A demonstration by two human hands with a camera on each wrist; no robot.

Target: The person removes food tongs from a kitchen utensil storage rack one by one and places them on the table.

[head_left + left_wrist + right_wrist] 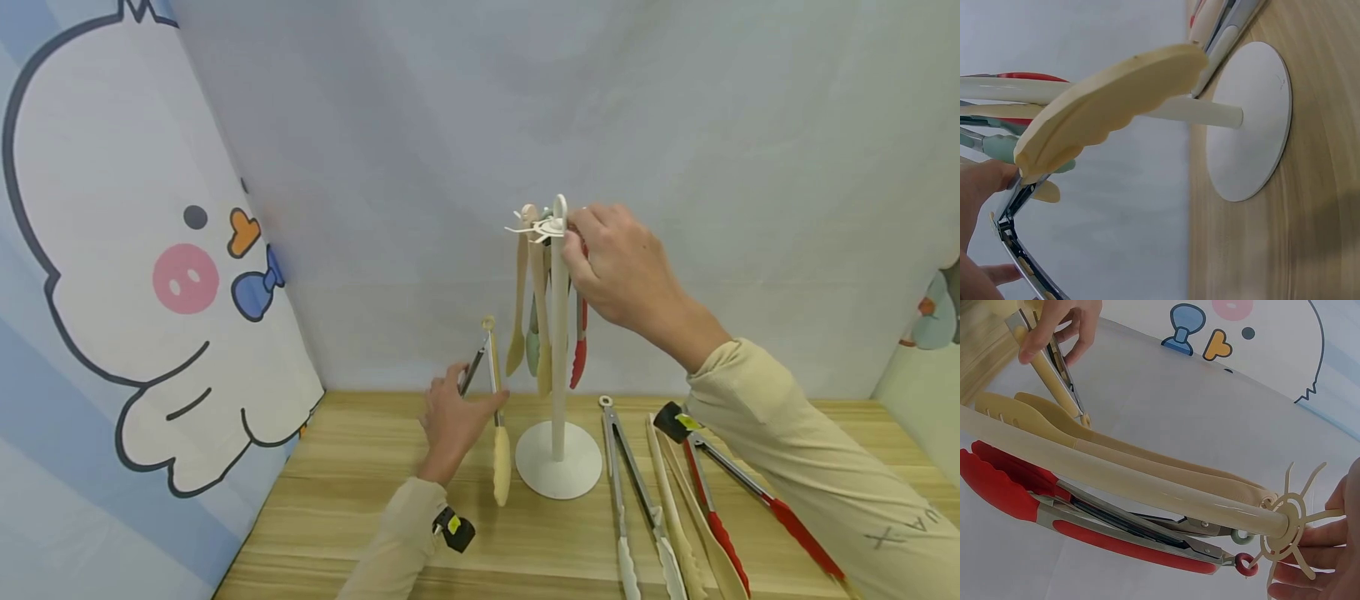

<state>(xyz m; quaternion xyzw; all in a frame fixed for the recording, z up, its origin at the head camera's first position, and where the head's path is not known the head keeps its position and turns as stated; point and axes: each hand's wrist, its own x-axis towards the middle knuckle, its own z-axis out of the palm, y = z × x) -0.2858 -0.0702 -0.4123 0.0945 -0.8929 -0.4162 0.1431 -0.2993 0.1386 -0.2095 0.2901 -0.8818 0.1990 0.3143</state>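
Observation:
My left hand (pixel 461 417) grips cream-tipped metal tongs (pixel 502 467) by their spread arms, ring end up, left of a white utensil stand (pixel 558 350). In the left wrist view, one scalloped cream tip (pixel 1110 109) passes in front of the stand's pole. At the stand's top, my right hand (pixel 622 262) holds the hook ring (pixel 1297 519), with a hook between its fingers. Red tongs (pixel 1135 547), cream plastic tongs (pixel 1166 469) and green-tipped tongs (pixel 533 346) hang from the hooks. The right thumb is out of sight in the right wrist view.
Right of the stand's round base (pixel 536 475), white-tipped tongs (pixel 637 467), cream tongs (pixel 678 517) and red tongs (pixel 798 533) lie on the wooden table (pixel 337 500). A pale cloth wall (pixel 390 208) rises behind, and a cartoon-printed panel (pixel 112 208) stands at the left.

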